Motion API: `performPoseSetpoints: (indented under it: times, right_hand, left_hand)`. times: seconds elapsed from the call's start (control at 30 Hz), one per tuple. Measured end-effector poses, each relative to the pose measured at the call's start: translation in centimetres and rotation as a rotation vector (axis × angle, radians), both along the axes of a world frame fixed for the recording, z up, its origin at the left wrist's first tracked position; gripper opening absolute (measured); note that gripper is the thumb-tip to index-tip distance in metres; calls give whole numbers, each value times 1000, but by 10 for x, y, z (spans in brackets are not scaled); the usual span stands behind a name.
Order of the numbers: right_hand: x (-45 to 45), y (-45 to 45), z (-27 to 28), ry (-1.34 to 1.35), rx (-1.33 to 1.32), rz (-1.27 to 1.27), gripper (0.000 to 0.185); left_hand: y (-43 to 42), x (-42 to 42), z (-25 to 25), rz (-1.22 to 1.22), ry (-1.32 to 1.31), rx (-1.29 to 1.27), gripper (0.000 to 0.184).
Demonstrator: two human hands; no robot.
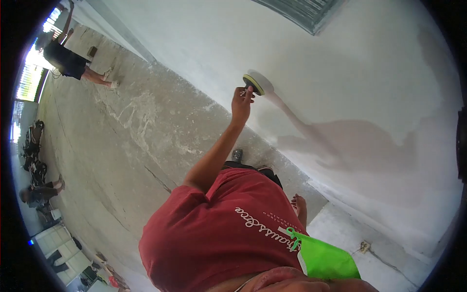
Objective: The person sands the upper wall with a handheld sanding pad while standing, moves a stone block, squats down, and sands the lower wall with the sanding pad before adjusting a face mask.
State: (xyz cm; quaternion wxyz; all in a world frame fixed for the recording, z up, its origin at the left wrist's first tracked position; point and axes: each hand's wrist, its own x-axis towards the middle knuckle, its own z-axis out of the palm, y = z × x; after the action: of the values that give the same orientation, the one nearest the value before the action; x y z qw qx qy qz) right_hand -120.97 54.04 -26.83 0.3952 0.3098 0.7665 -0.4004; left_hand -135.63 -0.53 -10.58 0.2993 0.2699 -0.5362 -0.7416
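Gripping, with the left hand (pixel 243 103), one round pad (pixel 253 83), dark-backed and yellow-edged, thumb and fingers closed about the back. Held out at arm's length, tilted, close up to the white wall (pixel 369 73); cannot tell whether touching or just short of the surface. Including also: right hand (pixel 299 204), low beside the red shirt (pixel 214 228), well apart from the pad; too small to tell whether open or closed. Possibly scoring the wall with the rim, if pressing at this tilt. Possibly dropping the pad onto the concrete floor (pixel 146 160), if loosening the fingers, with no second hand near for support. Possibly misjudging contact or missing flaws, owing to the dark shadow (pixel 350 141) cast across the wall.
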Motion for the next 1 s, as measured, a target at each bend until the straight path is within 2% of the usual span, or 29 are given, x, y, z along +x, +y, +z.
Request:
performPoseSetpoints:
  times: [0.13,0.3,0.43,0.5,0.73,0.83,1.0]
  right_hand:
    - [-11,-6,1,-5,9,11,36]
    - [-22,-17,4,-23,31,54,37]
    - [-25,-20,8,8,25,102,36]
    - [-28,-21,8,10,27,101,36]
    - [-33,-16,6,8,29,124,37]
    - [-34,-13,2,23,19,125,37]
    - [-35,-14,4,11,33,135,37]
  left_hand:
    - [-32,21,4,37,1,-154,32]
    - [-53,45,19,-112,4,-18,40]
    - [-53,60,23,-170,-11,69,40]
    - [-53,63,21,-212,170,150,39]
    - [-44,55,35,-115,226,166,43]
    - [-45,53,27,-127,312,227,44]
    - [-38,54,58,-195,280,234,40]
